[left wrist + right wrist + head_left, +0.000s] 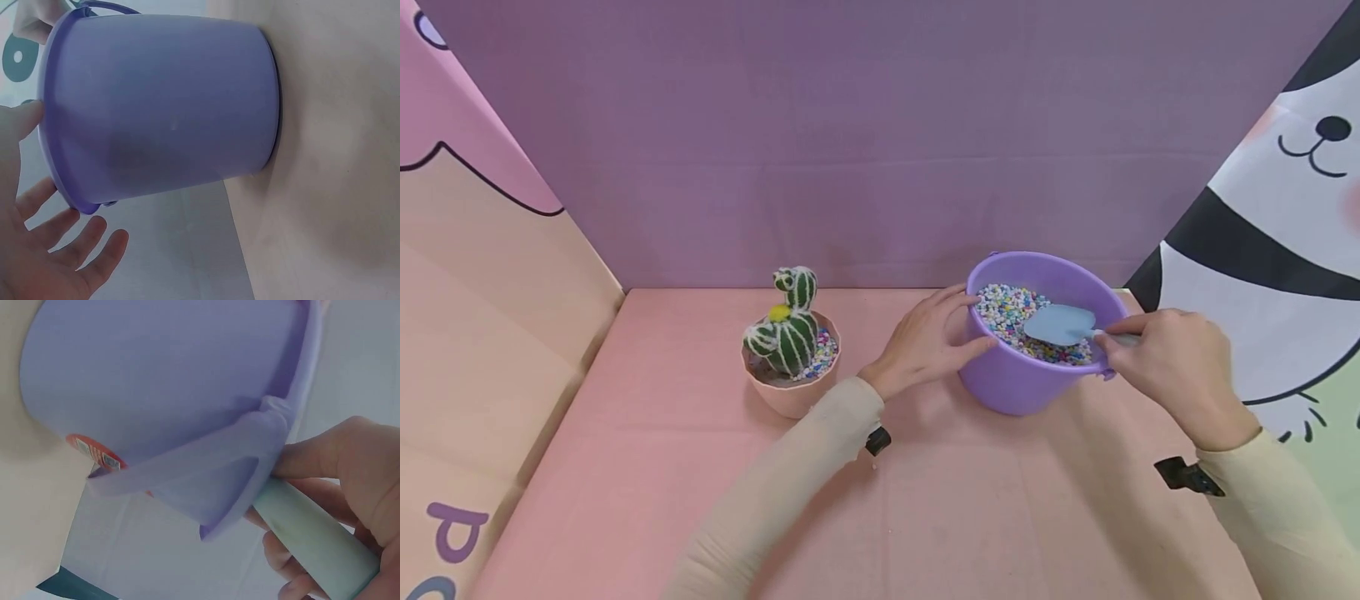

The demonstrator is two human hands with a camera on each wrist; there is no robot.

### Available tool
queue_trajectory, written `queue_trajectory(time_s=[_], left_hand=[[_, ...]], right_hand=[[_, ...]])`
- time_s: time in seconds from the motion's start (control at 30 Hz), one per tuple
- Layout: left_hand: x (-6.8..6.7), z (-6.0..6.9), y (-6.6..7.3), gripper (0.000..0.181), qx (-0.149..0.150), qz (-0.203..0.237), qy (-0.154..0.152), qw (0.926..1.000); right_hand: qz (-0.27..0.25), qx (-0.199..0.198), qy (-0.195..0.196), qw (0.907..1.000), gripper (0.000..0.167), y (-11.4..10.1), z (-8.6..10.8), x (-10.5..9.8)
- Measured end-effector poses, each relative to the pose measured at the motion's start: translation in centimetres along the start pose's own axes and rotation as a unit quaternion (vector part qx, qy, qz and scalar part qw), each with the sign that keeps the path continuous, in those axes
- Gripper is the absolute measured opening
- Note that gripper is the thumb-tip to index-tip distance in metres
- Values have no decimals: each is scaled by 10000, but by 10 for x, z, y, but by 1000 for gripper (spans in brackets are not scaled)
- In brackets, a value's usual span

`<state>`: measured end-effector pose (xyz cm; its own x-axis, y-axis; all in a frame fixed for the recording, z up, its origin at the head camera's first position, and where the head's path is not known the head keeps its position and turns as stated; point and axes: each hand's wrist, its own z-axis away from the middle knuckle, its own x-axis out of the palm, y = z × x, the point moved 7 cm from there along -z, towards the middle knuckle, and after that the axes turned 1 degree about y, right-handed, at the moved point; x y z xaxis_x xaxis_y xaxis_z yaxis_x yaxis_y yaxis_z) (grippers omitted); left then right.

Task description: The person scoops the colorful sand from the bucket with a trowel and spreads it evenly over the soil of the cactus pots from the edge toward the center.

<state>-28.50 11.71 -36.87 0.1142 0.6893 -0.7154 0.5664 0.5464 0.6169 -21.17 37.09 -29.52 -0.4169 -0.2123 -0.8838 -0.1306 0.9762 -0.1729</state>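
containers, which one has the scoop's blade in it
The purple bucket: the scoop reaches inside it, while the pink pot holds a cactus.

purple backdrop [850, 150], rear | 1 panda print [1270, 258], right | cartoon-printed panel [467, 300], left | pink tabletop [955, 508], below

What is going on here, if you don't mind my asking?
A person's right hand grips a light-blue trowel, its blade inside a purple bucket of small colourful pebbles. Their left hand touches the bucket's rim with fingers spread. Left of the bucket, a cactus stands in a pink pot, with some similar pebbles beside it in the pot.
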Motion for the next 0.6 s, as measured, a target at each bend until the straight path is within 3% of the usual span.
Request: queue_trajectory(time_s=[0.17,0.37,0.6], left_hand=[[0,0,0,70,64,11,-21,10000],[0,1,-1,71,29,47,-124,9999],[-2,-1,1,69,-62,-146,-170,9997]], right_hand=[[15,-158,38,9999,20,-6,-5,13],[-446,-70,85,9989,17,-8,-13,31],[-1154,-158,-335,9926,21,-2,-30,49]])
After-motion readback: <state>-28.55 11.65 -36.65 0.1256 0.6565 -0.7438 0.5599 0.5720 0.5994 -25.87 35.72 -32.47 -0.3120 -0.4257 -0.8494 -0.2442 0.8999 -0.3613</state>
